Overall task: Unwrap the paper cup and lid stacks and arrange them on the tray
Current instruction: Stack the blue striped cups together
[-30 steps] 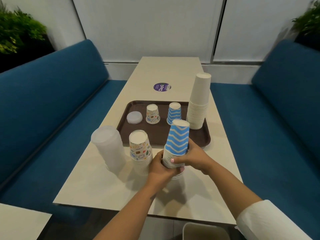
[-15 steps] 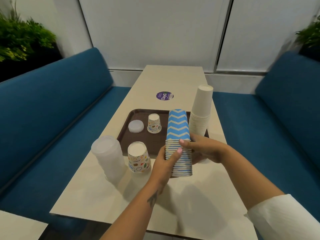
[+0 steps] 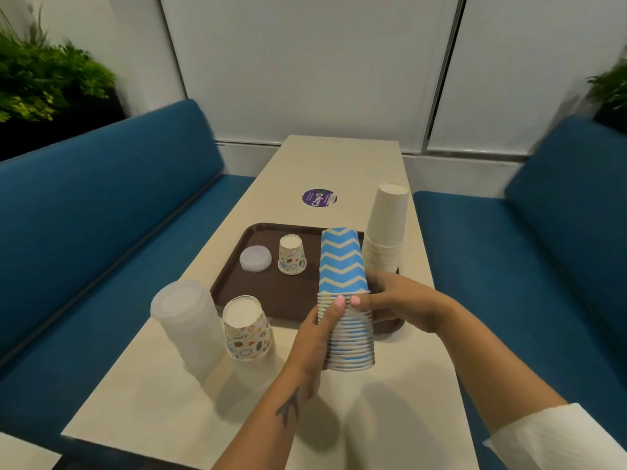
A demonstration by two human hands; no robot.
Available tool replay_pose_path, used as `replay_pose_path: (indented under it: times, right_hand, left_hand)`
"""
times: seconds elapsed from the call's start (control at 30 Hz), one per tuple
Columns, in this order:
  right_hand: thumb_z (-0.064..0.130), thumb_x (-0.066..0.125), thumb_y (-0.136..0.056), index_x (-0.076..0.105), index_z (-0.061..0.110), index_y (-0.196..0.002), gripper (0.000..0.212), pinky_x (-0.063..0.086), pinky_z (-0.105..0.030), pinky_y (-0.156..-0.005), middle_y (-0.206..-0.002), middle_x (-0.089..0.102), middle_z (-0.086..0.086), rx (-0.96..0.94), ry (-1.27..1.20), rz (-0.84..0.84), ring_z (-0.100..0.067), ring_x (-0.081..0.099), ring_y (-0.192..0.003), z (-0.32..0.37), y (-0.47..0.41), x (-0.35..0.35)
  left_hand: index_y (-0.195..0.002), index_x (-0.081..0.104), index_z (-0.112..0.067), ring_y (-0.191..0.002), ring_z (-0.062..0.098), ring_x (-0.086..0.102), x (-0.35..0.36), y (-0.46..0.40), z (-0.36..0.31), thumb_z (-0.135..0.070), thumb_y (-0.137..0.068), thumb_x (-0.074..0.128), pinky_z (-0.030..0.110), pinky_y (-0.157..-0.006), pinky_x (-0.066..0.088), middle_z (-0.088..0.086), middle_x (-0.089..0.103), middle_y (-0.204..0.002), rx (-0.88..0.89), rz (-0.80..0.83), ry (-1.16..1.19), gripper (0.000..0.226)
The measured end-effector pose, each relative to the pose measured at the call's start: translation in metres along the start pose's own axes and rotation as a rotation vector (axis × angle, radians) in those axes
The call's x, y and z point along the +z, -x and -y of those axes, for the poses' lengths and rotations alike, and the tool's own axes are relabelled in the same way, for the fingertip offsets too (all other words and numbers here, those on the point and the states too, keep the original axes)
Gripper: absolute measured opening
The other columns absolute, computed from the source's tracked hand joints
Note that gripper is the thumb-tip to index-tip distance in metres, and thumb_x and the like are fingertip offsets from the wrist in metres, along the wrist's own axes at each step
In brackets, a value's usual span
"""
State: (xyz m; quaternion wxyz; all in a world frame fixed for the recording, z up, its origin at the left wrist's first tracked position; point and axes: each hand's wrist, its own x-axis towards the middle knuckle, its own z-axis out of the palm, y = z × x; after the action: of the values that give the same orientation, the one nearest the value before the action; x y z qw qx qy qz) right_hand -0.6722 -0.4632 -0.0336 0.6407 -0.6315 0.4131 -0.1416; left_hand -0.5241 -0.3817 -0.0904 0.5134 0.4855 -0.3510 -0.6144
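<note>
At the far left of the pale table (image 3: pixel 190 412) stands a stack of translucent plastic lids (image 3: pixel 185 322), leaning slightly, with an upside-down stack of doodle-print paper cups (image 3: pixel 247 329) just beside it on its right, near the front edge of the brown tray (image 3: pixel 237 283). On the tray lie a single translucent lid (image 3: pixel 255 258) and, right of it, one inverted doodle-print cup (image 3: pixel 291 254). Further back on the tabletop is a round purple sticker (image 3: pixel 318 197). In the middle, lifted clear of the table and in front of the tray, is an inverted stack of blue chevron cups (image 3: pixel 344 293). The left hand (image 3: pixel 314 337) wraps its fingers around the lower rims of that stack, thumb up along its front. The right hand (image 3: pixel 403 305) grips the same stack from the other side at about mid-height, its thumb tip meeting the left thumb on the front. Behind the right hand, a tall stack of plain white cups (image 3: pixel 386 228) stands upside down at the tray's right end. A white sleeve (image 3: pixel 556 439) covers the right forearm at the lower right corner. Blue benches (image 3: pixel 101 205) flank the table.
</note>
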Motion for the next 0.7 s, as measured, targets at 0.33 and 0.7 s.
replay_pose_path:
  times: [0.33, 0.7]
  right_hand:
    - [0.040, 0.078, -0.068, 0.060, 0.015, -0.120, 0.060, 0.053, -0.043, -0.095, -0.109, 0.073, -0.003, -0.052, -0.119, -0.148, -0.022, 0.070, -0.100, 0.003, -0.024, 0.003]
    - [0.030, 0.072, -0.078, 0.060, 0.021, -0.107, 0.033, 0.057, -0.026, -0.064, -0.093, 0.074, 0.005, -0.067, -0.188, -0.249, -0.012, 0.072, -0.081, 0.039, -0.052, 0.003]
  left_hand:
    - [-0.113, 0.067, -0.020, -0.102, 0.023, 0.069, -0.006, -0.004, 0.005, -0.062, -0.061, 0.069, 0.043, -0.095, 0.052, 0.005, 0.073, -0.108, 0.000, -0.012, -0.042, 0.067]
    - [-0.121, 0.063, -0.017, -0.106, 0.025, 0.067, -0.031, -0.001, 0.019, -0.070, -0.056, 0.075, 0.046, -0.097, 0.050, 0.007, 0.070, -0.114, -0.055, 0.025, 0.000, 0.084]
